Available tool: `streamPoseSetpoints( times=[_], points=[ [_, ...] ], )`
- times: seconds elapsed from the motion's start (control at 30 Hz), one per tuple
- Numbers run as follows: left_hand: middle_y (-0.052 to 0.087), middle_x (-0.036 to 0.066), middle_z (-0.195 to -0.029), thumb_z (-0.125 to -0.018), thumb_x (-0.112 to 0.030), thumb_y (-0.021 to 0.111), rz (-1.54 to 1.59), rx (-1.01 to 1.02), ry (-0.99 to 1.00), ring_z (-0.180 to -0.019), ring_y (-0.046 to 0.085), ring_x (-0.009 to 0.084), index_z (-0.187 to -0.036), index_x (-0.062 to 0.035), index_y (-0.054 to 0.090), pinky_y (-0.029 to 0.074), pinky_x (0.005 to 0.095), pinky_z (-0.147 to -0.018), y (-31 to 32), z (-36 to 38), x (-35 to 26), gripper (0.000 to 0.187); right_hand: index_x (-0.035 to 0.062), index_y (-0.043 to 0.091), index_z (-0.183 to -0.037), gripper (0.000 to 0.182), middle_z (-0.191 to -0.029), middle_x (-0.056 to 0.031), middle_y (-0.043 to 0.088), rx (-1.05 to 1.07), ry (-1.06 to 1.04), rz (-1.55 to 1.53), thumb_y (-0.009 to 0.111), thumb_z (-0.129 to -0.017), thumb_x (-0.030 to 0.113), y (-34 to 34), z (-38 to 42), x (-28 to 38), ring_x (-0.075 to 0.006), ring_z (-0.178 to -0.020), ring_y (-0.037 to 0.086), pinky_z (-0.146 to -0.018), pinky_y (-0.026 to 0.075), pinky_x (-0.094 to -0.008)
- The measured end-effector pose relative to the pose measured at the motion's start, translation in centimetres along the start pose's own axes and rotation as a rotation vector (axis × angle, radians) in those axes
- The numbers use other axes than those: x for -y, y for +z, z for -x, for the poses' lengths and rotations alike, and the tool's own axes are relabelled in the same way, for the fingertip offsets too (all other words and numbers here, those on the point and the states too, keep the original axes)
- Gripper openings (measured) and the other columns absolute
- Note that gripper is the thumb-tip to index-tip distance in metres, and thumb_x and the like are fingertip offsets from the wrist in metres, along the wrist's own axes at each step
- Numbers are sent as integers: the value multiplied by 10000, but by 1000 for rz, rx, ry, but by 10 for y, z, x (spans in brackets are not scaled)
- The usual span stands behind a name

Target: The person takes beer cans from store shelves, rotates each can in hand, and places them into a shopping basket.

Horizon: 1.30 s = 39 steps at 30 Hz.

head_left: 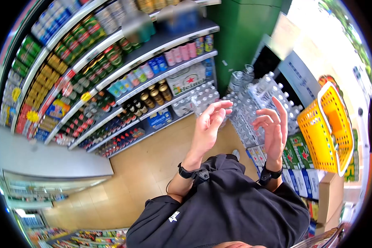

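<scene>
My left hand [208, 130] is raised in front of my chest, palm turned inward, its fingers extended and holding nothing. To its right my right hand [273, 130] is also lifted, with the index finger pointing up and the other fingers loosely bent; it is empty too. A gap separates the two hands, and neither visibly grips anything. Behind them stand stacked packs of clear water bottles [246, 113]. Closest to my right hand, on its right, is a yellow shopping basket [312, 134] with a white handle, resting on stacked goods.
Shelves [153, 51] of drink cans and bottles curve along the left. Green beer cartons [298, 149] are stacked at the right, near a brown cardboard box [330, 196]. A green pillar [237, 37] rises behind the bottles. Tan tiled floor [132, 177] lies left of me.
</scene>
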<state>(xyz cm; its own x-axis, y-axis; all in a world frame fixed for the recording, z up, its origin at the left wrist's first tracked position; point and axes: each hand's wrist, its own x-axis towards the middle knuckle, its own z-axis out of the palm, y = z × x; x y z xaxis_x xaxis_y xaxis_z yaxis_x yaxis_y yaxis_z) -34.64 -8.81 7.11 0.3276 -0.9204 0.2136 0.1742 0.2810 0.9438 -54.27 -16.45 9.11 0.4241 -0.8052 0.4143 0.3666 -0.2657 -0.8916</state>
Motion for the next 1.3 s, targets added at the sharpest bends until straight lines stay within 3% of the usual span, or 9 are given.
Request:
streamPoseSetpoints(
  times=[0.33, 0.53, 0.6, 0.67, 0.83, 1.0, 1.1, 1.2, 1.3],
  points=[
    [668, 104, -1293, -1050, -267, 537, 43, 433, -82, -1156, 648, 201, -1316, -5, 619, 452, 324, -1008, 177, -63, 26, 382, -30, 241, -1559, 798, -1204, -213, 632, -330, -156, 171, 515, -1023, 494, -151, 49, 58, -222, -913, 674, -794, 528, -343],
    [658, 98, -1279, -1035, -212, 561, -42, 883, -87, -1143, 633, 171, -1338, -2, 586, 478, 304, -974, 310, -118, 34, 369, -39, 232, -1556, 798, -1185, -219, 633, -524, -244, 211, 501, -1028, 495, -239, 81, 87, -226, -892, 674, -751, 538, -332],
    [673, 100, -1136, -1014, -245, 620, -58, 949, -15, -1011, 670, 169, -1239, 10, 602, 526, 296, -864, 361, -143, 54, 340, -47, 233, -1549, 805, -1172, -213, 633, -575, -262, 218, 499, -1026, 504, -263, 92, 95, -224, -883, 673, -737, 540, -331],
    [661, 90, -1189, -1029, -272, 583, -132, 1027, -132, -1073, 656, 164, -1255, -10, 612, 506, 308, -939, 414, -167, 70, 348, -56, 229, -1543, 831, -1168, -207, 632, -618, -287, 263, 506, -1018, 525, -282, 100, 101, -223, -875, 673, -727, 540, -330],
    [616, 119, -1238, -993, -432, 601, -423, 1184, -284, -1120, 644, 212, -1315, -10, 555, 526, 347, -938, 530, -209, 112, 532, -49, 241, -1537, 847, -1170, -199, 633, -703, -275, 326, 525, -1004, 546, -318, 112, 113, -219, -874, 671, -741, 536, -324],
    [562, 134, -1356, -984, -538, 552, -513, 1433, -325, -1214, 598, 289, -1449, -90, 492, 514, 400, -988, 562, -234, 143, 649, -37, 239, -1539, 846, -1172, -204, 634, -708, -248, 324, 552, -995, 531, -338, 111, 119, -221, -871, 675, -747, 540, -328],
    [433, 143, -1561, -982, -560, 511, -863, 1432, -363, -1345, 501, 372, -1466, -143, 526, 466, 463, -1084, 583, -246, 164, 638, -34, 228, -1542, 867, -1162, -213, 637, -689, -199, 290, 605, -976, 506, -343, 111, 123, -227, -862, 683, -739, 563, -331],
    [414, 131, -1581, -983, -547, 514, -976, 1481, -426, -1349, 497, 377, -1475, -160, 529, 469, 483, -1081, 586, -249, 173, 626, -33, 226, -1543, 877, -1155, -215, 640, -680, -193, 241, 633, -966, 489, -346, 113, 126, -229, -861, 684, -735, 566, -332],
    [404, 113, -1591, -977, -518, 544, -1049, 1511, -524, -1299, 541, 374, -1488, -204, 525, 485, 479, -1066, 587, -256, 223, 600, -37, 227, -1541, 881, -1145, -220, 643, -681, -185, 192, 646, -960, 476, -349, 113, 128, -240, -841, 687, -732, 570, -340]
  ],
)
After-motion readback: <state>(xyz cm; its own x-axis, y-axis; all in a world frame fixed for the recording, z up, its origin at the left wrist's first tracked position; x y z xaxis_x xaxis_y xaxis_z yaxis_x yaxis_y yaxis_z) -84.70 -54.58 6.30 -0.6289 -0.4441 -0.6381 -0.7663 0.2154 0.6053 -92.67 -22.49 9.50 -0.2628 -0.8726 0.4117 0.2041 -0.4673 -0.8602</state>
